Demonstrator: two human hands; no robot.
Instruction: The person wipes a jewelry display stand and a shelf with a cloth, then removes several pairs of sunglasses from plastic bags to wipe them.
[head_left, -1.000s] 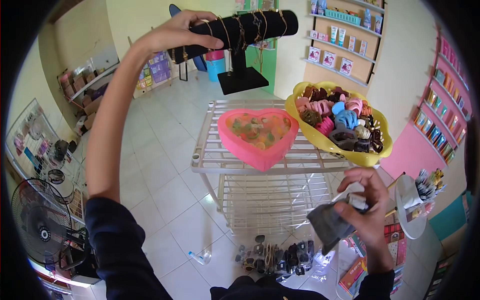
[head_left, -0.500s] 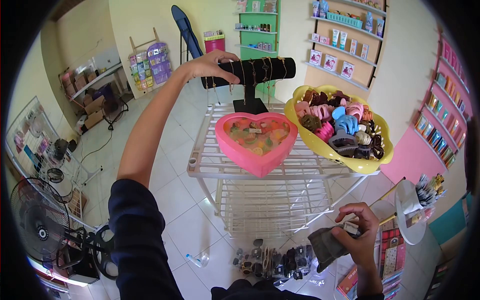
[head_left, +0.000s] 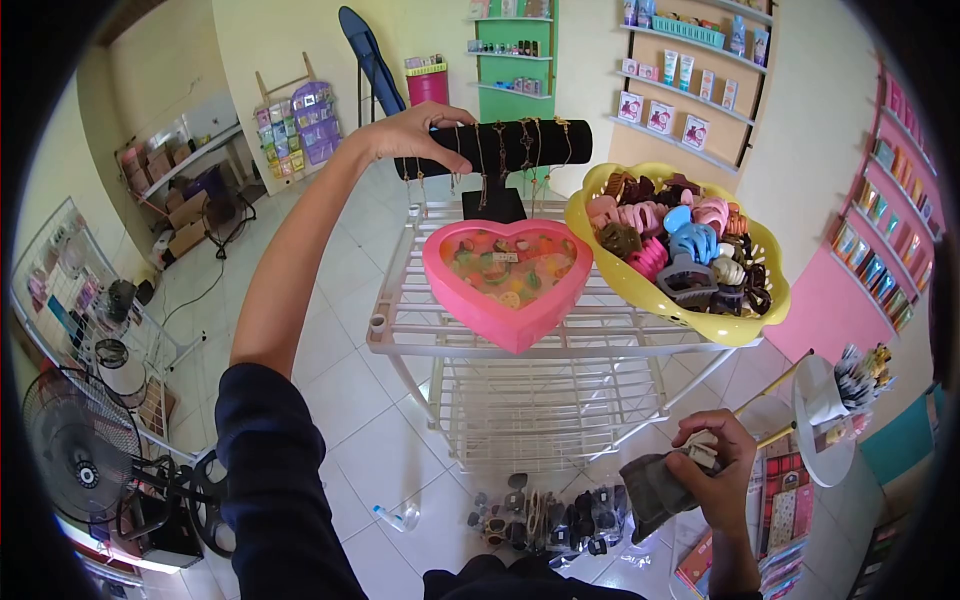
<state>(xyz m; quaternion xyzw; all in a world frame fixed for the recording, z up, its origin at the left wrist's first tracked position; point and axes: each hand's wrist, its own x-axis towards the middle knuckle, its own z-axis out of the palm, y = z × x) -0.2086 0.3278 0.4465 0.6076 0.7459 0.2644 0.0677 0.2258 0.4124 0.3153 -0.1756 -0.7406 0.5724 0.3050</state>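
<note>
My left hand [head_left: 420, 137] is closed over the left end of a black padded bracelet display stand [head_left: 563, 142], thumb in front and fingers over the top. Several thin gold-coloured bracelets [head_left: 503, 145] hang around its bar. Low on the right, my right hand [head_left: 725, 470] grips a dark grey cloth [head_left: 655, 495] that hangs in folds from the fingers. In front of the stand is a pink heart-shaped box [head_left: 515, 328] with small colourful items under a clear top. Beside it, a yellow basket [head_left: 742, 330] holds many hair claw clips [head_left: 690, 240].
A white slatted rack [head_left: 590, 350] carries the stand, box and basket. Packed sunglasses [head_left: 550, 525] and a plastic bottle [head_left: 400, 517] lie on the floor below. A fan [head_left: 85, 455] stands left; a round white side table [head_left: 812, 440] is at right. Stocked shelves [head_left: 690, 95] line the walls.
The view has shifted slightly, with the rack and its items a little further left and up. Both hands keep their holds on the stand and the cloth.
</note>
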